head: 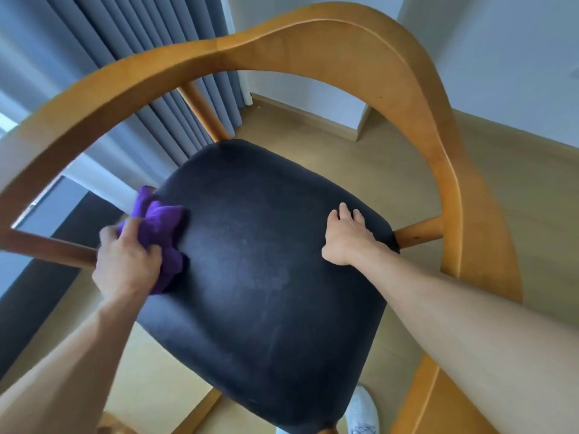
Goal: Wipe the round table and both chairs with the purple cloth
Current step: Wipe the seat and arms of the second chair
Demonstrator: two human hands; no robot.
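I'm on the chair [282, 261] seat step, I'd say. My left hand [127, 261] grips the bunched purple cloth [163, 227] at the seat's left edge; my right hand [346, 236] rests flat, fingers relaxed, near the right edge. Next move probably calls for sweeping the cloth across toward that hand.

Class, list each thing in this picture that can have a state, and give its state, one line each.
purple cloth: bunched, pressed on the seat's left edge.
left hand: grips the cloth.
right hand: open, resting on the seat's right side.
chair: upright, black seat bare.
curtain: drawn, hanging in folds.
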